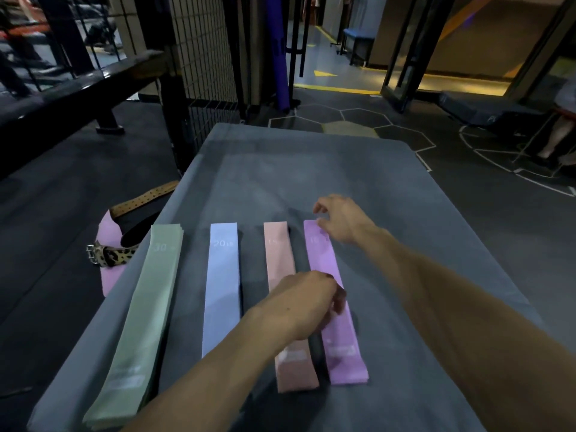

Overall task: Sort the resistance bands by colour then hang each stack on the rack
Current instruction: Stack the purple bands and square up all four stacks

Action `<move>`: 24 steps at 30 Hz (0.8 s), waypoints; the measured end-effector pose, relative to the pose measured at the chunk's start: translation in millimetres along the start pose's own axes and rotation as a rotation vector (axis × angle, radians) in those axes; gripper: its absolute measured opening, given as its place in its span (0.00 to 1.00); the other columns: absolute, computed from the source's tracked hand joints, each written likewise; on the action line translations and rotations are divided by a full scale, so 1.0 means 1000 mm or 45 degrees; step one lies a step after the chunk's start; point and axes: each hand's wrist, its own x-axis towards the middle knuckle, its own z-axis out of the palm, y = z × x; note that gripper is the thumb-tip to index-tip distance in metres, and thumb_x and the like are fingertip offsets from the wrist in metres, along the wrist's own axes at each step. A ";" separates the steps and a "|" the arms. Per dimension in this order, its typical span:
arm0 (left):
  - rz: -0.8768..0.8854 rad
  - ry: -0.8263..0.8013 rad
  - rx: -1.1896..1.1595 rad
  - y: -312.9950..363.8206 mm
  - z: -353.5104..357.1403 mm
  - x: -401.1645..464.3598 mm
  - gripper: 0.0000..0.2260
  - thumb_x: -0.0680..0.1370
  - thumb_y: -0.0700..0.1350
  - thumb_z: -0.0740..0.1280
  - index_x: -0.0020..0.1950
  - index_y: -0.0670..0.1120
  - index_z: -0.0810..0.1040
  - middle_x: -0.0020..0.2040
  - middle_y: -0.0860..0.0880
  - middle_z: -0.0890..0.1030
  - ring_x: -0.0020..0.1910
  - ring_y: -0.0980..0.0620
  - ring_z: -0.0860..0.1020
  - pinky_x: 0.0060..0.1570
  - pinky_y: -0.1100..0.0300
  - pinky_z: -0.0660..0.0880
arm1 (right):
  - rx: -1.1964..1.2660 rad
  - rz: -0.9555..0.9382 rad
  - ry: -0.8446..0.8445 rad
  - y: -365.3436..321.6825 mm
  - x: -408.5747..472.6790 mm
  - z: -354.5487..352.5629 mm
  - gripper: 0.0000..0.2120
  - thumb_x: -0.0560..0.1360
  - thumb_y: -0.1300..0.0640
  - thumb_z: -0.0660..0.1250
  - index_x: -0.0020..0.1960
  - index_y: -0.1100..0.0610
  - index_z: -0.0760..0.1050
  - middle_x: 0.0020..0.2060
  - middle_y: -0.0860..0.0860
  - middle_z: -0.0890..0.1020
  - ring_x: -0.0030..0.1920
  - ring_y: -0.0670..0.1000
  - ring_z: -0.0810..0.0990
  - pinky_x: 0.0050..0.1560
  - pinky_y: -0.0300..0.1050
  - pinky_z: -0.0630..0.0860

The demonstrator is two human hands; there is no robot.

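While both hands, the left hand (304, 302) and right hand (339, 218), fingers loosely curled, are squaring the purple stack (335, 307) beneath them, sorting is looking finished (hanging remains).

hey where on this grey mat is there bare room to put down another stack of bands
The far half of the grey mat, beyond the band tops, is bare. So is the strip right of the purple band, though the right hand and its arm cross it. Narrow gaps separate the green stack, blue band and pink band. The left hand crowds pink and purple.
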 end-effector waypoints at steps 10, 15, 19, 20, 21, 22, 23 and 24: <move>0.026 -0.030 -0.002 -0.009 0.001 0.010 0.07 0.74 0.39 0.64 0.44 0.50 0.79 0.43 0.50 0.82 0.42 0.44 0.80 0.45 0.50 0.80 | -0.148 -0.046 -0.214 -0.008 0.034 -0.002 0.07 0.74 0.55 0.74 0.43 0.49 0.76 0.47 0.50 0.84 0.47 0.53 0.82 0.53 0.49 0.80; -0.017 -0.074 0.034 -0.005 -0.001 0.013 0.06 0.77 0.41 0.63 0.43 0.51 0.77 0.47 0.49 0.82 0.46 0.42 0.80 0.46 0.51 0.79 | -0.201 -0.015 -0.228 -0.012 0.039 -0.002 0.08 0.71 0.56 0.75 0.40 0.49 0.76 0.45 0.50 0.83 0.46 0.54 0.82 0.52 0.50 0.81; -0.027 -0.094 0.044 -0.005 0.001 0.015 0.07 0.77 0.41 0.64 0.43 0.51 0.77 0.45 0.49 0.82 0.44 0.44 0.81 0.47 0.50 0.81 | -0.196 0.009 -0.233 -0.015 0.040 -0.004 0.09 0.71 0.56 0.76 0.39 0.50 0.76 0.45 0.51 0.84 0.45 0.55 0.83 0.51 0.49 0.81; -0.028 -0.096 0.037 -0.005 0.002 0.016 0.07 0.77 0.41 0.64 0.42 0.51 0.77 0.45 0.49 0.81 0.44 0.44 0.81 0.47 0.50 0.81 | -0.196 0.013 -0.231 -0.015 0.040 -0.005 0.09 0.71 0.56 0.76 0.38 0.50 0.76 0.45 0.52 0.84 0.45 0.55 0.83 0.51 0.49 0.81; -0.029 -0.101 0.034 -0.005 0.003 0.016 0.07 0.77 0.41 0.64 0.42 0.51 0.77 0.44 0.49 0.81 0.44 0.44 0.81 0.47 0.50 0.81 | -0.198 0.016 -0.229 -0.015 0.040 -0.006 0.09 0.71 0.56 0.76 0.38 0.50 0.76 0.45 0.52 0.84 0.45 0.55 0.83 0.50 0.48 0.81; -0.029 -0.108 0.038 -0.005 0.003 0.017 0.07 0.77 0.41 0.64 0.42 0.51 0.77 0.44 0.49 0.82 0.44 0.44 0.81 0.47 0.49 0.81 | -0.202 0.021 -0.228 -0.016 0.040 -0.007 0.09 0.71 0.56 0.76 0.38 0.50 0.76 0.44 0.51 0.84 0.45 0.54 0.83 0.50 0.48 0.81; -0.029 -0.113 0.044 -0.004 0.003 0.017 0.07 0.77 0.41 0.64 0.42 0.51 0.77 0.45 0.50 0.82 0.44 0.44 0.81 0.47 0.49 0.81 | -0.208 0.028 -0.225 -0.016 0.040 -0.008 0.09 0.71 0.56 0.76 0.39 0.50 0.76 0.44 0.51 0.84 0.45 0.54 0.83 0.49 0.48 0.81; -0.029 -0.114 0.047 -0.004 0.002 0.017 0.07 0.77 0.41 0.64 0.43 0.51 0.77 0.45 0.50 0.82 0.44 0.44 0.81 0.47 0.49 0.81 | -0.215 0.039 -0.223 -0.017 0.040 -0.010 0.09 0.71 0.55 0.76 0.39 0.50 0.76 0.44 0.51 0.83 0.45 0.54 0.83 0.49 0.47 0.81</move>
